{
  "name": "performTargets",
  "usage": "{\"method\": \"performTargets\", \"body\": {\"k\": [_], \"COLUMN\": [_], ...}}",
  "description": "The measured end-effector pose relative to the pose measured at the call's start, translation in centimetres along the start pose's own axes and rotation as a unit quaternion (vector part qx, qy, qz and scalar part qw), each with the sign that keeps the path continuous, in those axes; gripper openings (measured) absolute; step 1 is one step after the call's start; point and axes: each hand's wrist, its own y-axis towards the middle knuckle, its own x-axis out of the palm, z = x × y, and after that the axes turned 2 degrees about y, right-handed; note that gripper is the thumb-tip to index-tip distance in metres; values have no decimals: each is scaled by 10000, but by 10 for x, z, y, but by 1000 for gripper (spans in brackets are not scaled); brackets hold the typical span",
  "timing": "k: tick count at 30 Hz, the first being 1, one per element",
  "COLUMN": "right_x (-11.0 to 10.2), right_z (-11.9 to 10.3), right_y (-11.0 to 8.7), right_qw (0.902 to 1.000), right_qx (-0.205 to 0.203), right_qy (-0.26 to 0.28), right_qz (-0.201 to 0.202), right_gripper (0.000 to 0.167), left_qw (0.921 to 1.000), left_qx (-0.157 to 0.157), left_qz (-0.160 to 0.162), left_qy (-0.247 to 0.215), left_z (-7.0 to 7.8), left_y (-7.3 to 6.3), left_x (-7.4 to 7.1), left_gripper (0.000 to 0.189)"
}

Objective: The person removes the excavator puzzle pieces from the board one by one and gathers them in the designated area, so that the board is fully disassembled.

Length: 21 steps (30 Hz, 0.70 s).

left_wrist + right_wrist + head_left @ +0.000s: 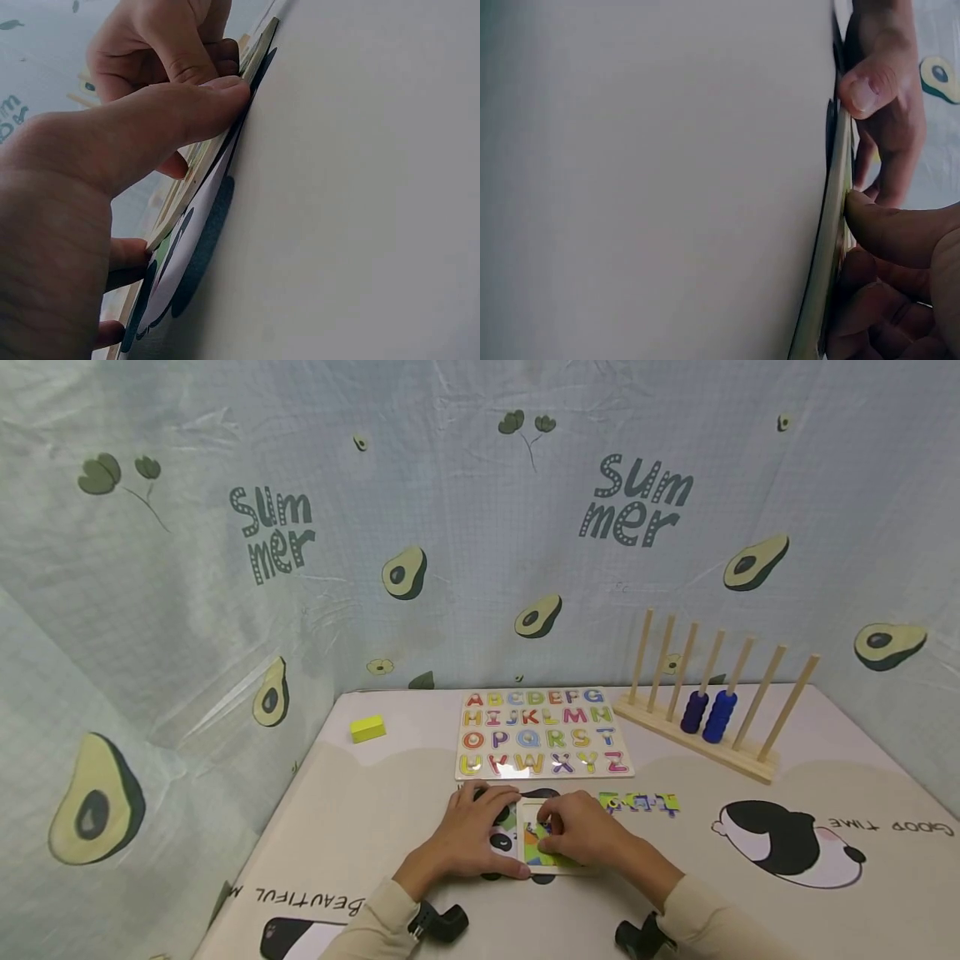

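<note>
A small jigsaw puzzle tray [528,865] with a pale wooden rim lies in front of me, colourful pieces showing inside. My left hand [474,835] grips its left side, thumb at the near corner and fingers at the far one. In the left wrist view the thumb [217,94] presses over the rim. My right hand [588,833] is over the tray with curled fingers, thumb and index finger around a puzzle piece [544,832] mostly hidden beneath them. In the right wrist view its thumb [885,225] reaches the tray's face.
Several loose puzzle pieces [640,803] lie in a row right of the tray. Behind it is a wooden alphabet board [543,732]. A pegged counting rack [697,739] with blue and purple beads stands at the back right, a yellow block [367,729] at the back left.
</note>
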Motion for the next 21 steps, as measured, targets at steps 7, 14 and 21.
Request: {"method": "performTargets", "body": {"k": [7, 14, 21], "right_x": [2, 7, 8], "right_z": [-2, -6, -7], "right_y": [0, 2, 1], "right_qw": [9998, 9988, 9977], "right_qx": [62, 311, 493], "right_qy": [-159, -332, -461], "right_qz": [128, 173, 88], "right_gripper": [22, 22, 28], "left_qw": [10000, 10000, 10000], "left_qx": [30, 4, -3], "left_qz": [10, 73, 16], "left_qy": [-2, 43, 17], "left_z": [-1, -2, 0], "left_y": [0, 0, 0], "left_x": [0, -1, 0], "left_gripper": [100, 99, 100]}}
